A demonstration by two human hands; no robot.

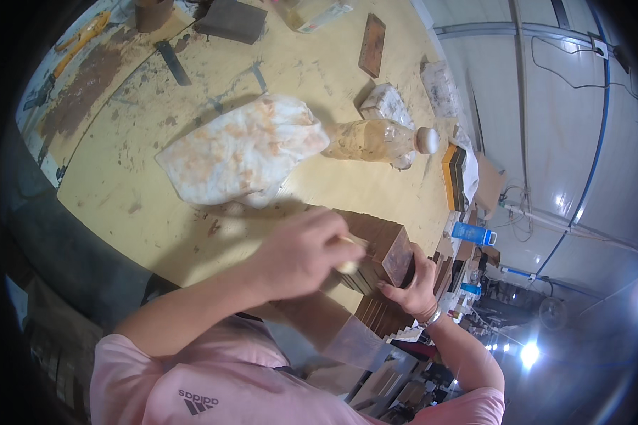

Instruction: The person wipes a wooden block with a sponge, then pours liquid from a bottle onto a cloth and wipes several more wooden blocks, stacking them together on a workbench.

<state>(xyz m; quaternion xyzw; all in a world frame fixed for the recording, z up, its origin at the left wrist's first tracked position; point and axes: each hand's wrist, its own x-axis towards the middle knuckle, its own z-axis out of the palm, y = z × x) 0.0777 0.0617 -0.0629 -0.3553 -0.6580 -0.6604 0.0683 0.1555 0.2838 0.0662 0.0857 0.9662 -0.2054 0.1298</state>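
Note:
A tight stack of thin brown pieces [393, 256] with flat faces lies at the near edge of the table. My left hand [298, 251] is closed in a grip around a small cream-coloured piece [352, 255], perhaps a sponge or a wooden handle, held against the stack's near side. Most of that piece is hidden by my fingers. On the other side, my right hand [415, 287] clasps the stack's right end, thumb toward me and fingers around the far side. A white cloth [241, 152] with orange-brown stains lies crumpled beyond my left hand.
Touching the cloth, a bottle [368, 139] of yellowish liquid lies on the pale table [120, 170]. Farther back are a wrapped block [386, 104], a brown flat piece [372, 46] and a dark brown block [232, 20]. More stacked brown pieces [379, 315] sit below my hands.

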